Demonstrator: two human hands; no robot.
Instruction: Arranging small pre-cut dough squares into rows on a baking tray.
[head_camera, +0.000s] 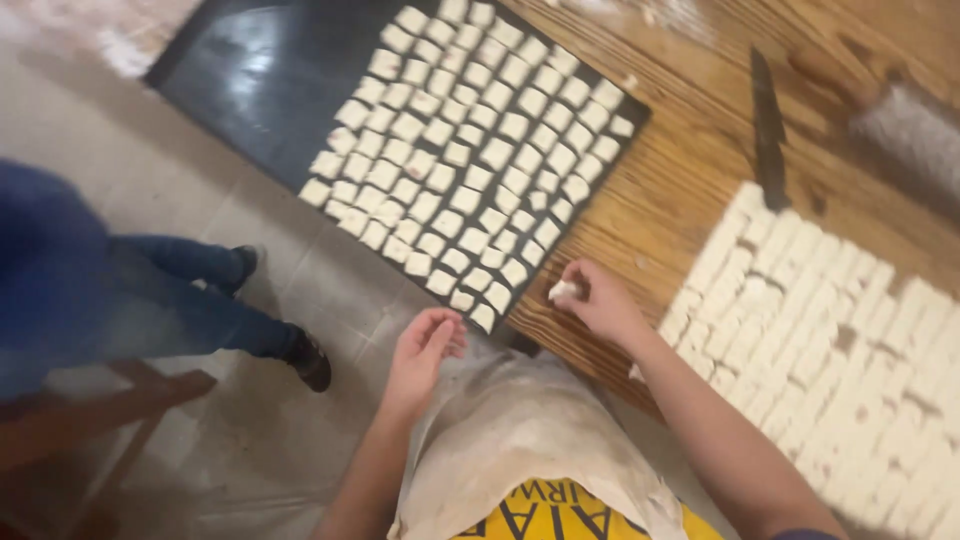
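While we stand at the near edge of the worn wooden table (690, 170), our right hand (600, 300) pinches a small white square of cut dough (563, 291) between thumb and fingertips, just off the near corner of the flat black baking tray (260, 80). Our left hand (425, 355) hangs loosely curled and holds nothing, out past the table's edge, over our floury cloth apron (520, 430). Rows of small white dough squares (470, 150) fill the tray's right part up to its edges; its left part is bare and sticks out beyond the table. On the table's right side lies a scored slab of white dough (840, 340), with a dark-bladed knife (768, 130) at its far edge. Another person's jeans-clad legs and dark shoes (200, 300) stand on the tiled floor to our left.
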